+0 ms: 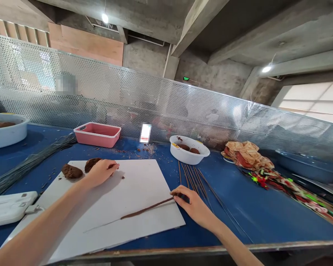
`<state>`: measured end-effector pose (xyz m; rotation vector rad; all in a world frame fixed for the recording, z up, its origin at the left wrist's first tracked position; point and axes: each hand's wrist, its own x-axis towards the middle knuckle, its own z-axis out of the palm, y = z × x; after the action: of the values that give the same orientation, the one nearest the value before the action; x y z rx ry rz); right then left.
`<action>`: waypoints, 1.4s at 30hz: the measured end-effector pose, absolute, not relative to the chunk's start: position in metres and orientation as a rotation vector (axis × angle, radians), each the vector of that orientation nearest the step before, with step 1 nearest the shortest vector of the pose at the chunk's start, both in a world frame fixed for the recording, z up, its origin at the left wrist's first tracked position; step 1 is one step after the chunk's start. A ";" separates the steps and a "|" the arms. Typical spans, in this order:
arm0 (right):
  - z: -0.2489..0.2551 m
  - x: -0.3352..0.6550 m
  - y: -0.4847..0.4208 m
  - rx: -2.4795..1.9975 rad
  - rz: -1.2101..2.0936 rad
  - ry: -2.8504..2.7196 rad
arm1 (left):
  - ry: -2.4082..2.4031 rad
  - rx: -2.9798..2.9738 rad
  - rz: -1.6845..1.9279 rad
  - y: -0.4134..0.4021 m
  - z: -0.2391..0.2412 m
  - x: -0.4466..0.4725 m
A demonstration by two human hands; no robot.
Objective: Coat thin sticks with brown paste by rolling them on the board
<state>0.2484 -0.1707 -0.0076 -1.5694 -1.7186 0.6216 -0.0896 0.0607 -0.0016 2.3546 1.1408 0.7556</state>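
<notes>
Wire rod partly coated in brown paste; right hand pinches its end; curled left hand, hold unclear, abuts paste lump; bare rods remain.

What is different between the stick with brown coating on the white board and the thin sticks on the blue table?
The stick with brown coating lies alone on the white board, while the thin sticks lie in a loose fan on the blue table. The coated stick looks thicker along its brown part, and the thin sticks show no such coating. The right hand is at the coated stick's end. Both are long, thin and straight.
</notes>
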 end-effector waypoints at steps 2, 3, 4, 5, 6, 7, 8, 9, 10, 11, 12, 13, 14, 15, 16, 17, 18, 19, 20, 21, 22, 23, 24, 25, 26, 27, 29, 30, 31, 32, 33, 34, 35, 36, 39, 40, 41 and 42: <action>-0.011 0.251 -0.169 -1.571 0.694 -1.703 | 1.147 2.353 0.752 0.061 -0.002 -0.090; -0.013 0.251 -0.170 -1.572 0.737 -1.701 | 1.148 2.354 0.749 0.061 -0.002 -0.090; -0.013 0.252 -0.172 -1.574 0.770 -1.707 | 1.146 2.358 0.745 0.061 -0.002 -0.090; -0.013 0.252 -0.174 -1.577 0.788 -1.718 | 1.143 2.363 0.741 0.061 -0.002 -0.090; -0.011 0.251 -0.177 -1.585 0.790 -1.733 | 1.142 2.365 0.740 0.060 -0.002 -0.089; -0.009 0.250 -0.180 -1.600 0.782 -1.748 | 1.143 2.364 0.741 0.060 -0.002 -0.089; -0.006 0.248 -0.183 -1.621 0.773 -1.761 | 1.147 2.357 0.746 0.060 -0.002 -0.089; -0.003 0.245 -0.187 -1.642 0.763 -1.770 | 1.149 2.345 0.752 0.060 -0.002 -0.089; 0.000 0.243 -0.190 -1.662 0.757 -1.776 | 1.149 2.327 0.756 0.059 -0.002 -0.089; 0.002 0.241 -0.193 -1.675 0.750 -1.781 | 1.144 2.301 0.756 0.059 -0.002 -0.088; 0.004 0.239 -0.196 -1.680 0.743 -1.784 | 1.132 2.264 0.751 0.059 -0.002 -0.088; 0.005 0.237 -0.198 -1.679 0.742 -1.781 | 1.113 2.220 0.742 0.059 -0.002 -0.088; 0.006 0.235 -0.201 -1.680 0.755 -1.770 | 1.091 2.172 0.736 0.059 -0.002 -0.087; 0.006 0.234 -0.204 -1.686 0.785 -1.754 | 1.072 2.123 0.734 0.059 -0.002 -0.087; 0.006 0.232 -0.207 -1.697 0.823 -1.734 | 1.059 2.080 0.739 0.059 -0.002 -0.087; 0.005 0.230 -0.209 -1.710 0.856 -1.718 | 1.052 2.049 0.750 0.060 -0.002 -0.086; 0.005 0.228 -0.212 -1.719 0.872 -1.714 | 1.053 2.031 0.763 0.060 -0.003 -0.086; 0.005 0.225 -0.213 -1.722 0.865 -1.723 | 1.056 2.023 0.773 0.061 -0.003 -0.086; 0.004 0.222 -0.215 -1.715 0.836 -1.745 | 1.060 2.022 0.780 0.062 -0.004 -0.086; 0.003 0.220 -0.216 -1.705 0.794 -1.769 | 1.060 2.028 0.781 0.062 -0.005 -0.087; 0.003 0.217 -0.216 -1.697 0.752 -1.793 | 1.059 2.037 0.781 0.063 -0.006 -0.087; 0.002 0.215 -0.216 -1.695 0.715 -1.814 | 1.057 2.044 0.781 0.064 -0.007 -0.087; 0.001 0.214 -0.216 -1.700 0.681 -1.830 | 1.057 2.049 0.783 0.064 -0.007 -0.087; 0.000 0.213 -0.216 -1.707 0.646 -1.845 | 1.060 2.050 0.786 0.064 -0.008 -0.087; -0.001 0.213 -0.216 -1.712 0.613 -1.860 | 1.063 2.050 0.791 0.064 -0.008 -0.087; -0.001 0.213 -0.216 -1.715 0.583 -1.873 | 1.065 2.050 0.794 0.064 -0.008 -0.087; -0.002 0.214 -0.216 -1.724 0.562 -1.874 | 1.069 2.052 0.793 0.063 -0.007 -0.087; -0.002 0.215 -0.217 -1.730 0.583 -1.856 | 1.068 2.057 0.790 0.062 -0.006 -0.087; 0.000 0.215 -0.217 -1.733 0.628 -1.828 | 1.068 2.061 0.788 0.061 -0.006 -0.087; 0.002 0.215 -0.217 -1.732 0.686 -1.789 | 1.068 2.064 0.788 0.061 -0.006 -0.087; 0.005 0.215 -0.217 -1.728 0.750 -1.751 | 1.070 2.065 0.786 0.061 -0.005 -0.087; 0.008 0.215 -0.217 -1.722 0.814 -1.722 | 1.072 2.065 0.785 0.061 -0.005 -0.086; 0.012 0.215 -0.216 -1.715 0.873 -1.705 | 1.076 2.065 0.783 0.061 -0.005 -0.086; 0.017 0.214 -0.215 -1.707 0.928 -1.705 | 1.081 2.063 0.780 0.061 -0.005 -0.087; 0.028 0.211 -0.213 -1.700 1.095 -1.738 | 1.089 2.063 0.768 0.062 -0.006 -0.087; 0.030 0.210 -0.213 -1.702 1.158 -1.734 | 1.089 2.063 0.768 0.063 -0.006 -0.087; 0.031 0.210 -0.213 -1.704 1.218 -1.706 | 1.089 2.062 0.767 0.063 -0.006 -0.087; 0.031 0.211 -0.213 -1.698 1.274 -1.658 | 1.089 2.064 0.766 0.063 -0.007 -0.087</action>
<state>0.2106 -0.2129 0.0314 -1.6980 -1.6576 1.2737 -0.0875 0.0627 -0.0066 2.0636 1.0885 0.7661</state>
